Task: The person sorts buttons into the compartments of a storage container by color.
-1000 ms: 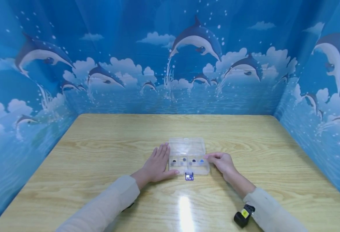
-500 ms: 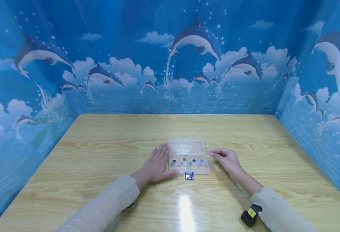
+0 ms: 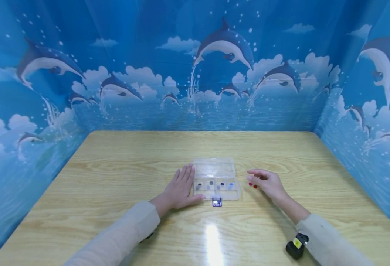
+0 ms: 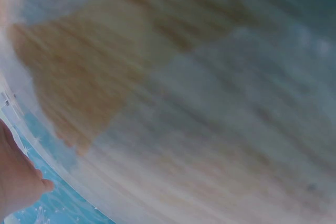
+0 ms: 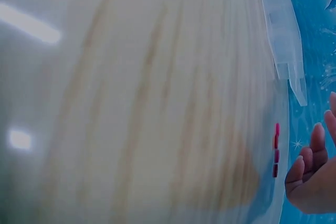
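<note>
I am watching a bare left grip (image 3: 180, 188) lying flat on the desk (image 3: 131, 159) at the 9 o'clock side of a clear box (image 3: 228, 195). Its fingers are pointing toward 1 o'clock, straight and wide from the thumb, and the thumb is resting by the box's 7 o'clock corner. The box is sitting near the middle of the desk, with its clear lid (image 3: 214, 168) lying back toward 12 o'clock and its blue clip (image 3: 217, 202) poking out at 6 o'clock. Little dots (image 3: 222, 184) are showing inside in a row, dark ones toward 9 o'clock and a blue one nearest 3 o'clock. The right grip (image 3: 268, 183) is hanging at 3 o'clock, well apart from the box. I am seeing a narrow gap between its thumb and first finger and nothing in it. Small red bits (image 3: 253, 185) are lying on the desk between that grip and the box, just beside the thumb; I am not able to tell how many. A black gadget (image 3: 295, 249) is sitting on the right sleeve (image 3: 332, 240), at 5 o'clock from the box. Blue dolphin cloth (image 3: 195, 111) is hanging behind.
</note>
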`<state>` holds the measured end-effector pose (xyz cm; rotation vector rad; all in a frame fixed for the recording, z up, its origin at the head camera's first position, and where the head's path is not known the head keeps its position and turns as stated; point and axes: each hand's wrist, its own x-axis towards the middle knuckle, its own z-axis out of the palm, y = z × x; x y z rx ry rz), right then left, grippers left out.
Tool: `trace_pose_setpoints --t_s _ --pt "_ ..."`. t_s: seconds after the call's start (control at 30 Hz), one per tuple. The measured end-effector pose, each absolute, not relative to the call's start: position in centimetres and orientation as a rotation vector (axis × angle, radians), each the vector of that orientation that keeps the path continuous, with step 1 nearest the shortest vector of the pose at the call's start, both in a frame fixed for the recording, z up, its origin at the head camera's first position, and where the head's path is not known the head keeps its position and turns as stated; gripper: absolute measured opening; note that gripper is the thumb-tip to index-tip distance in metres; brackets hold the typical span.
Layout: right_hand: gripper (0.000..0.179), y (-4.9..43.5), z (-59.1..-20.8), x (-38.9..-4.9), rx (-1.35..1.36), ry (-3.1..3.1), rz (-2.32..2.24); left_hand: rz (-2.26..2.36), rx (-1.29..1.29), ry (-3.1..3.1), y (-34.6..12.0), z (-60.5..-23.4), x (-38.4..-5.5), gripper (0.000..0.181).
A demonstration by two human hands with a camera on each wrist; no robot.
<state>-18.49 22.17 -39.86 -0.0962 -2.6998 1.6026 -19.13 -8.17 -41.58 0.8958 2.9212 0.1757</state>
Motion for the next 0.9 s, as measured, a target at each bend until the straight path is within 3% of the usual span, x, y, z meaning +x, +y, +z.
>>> trace_pose_setpoints --t_s 0.9 --pt "0.039 24.9 -41.0 -18.2 0.151 -2.772 1.423 0.184 0.919 2.945 -8.2 -41.7 -19.2 0.097"
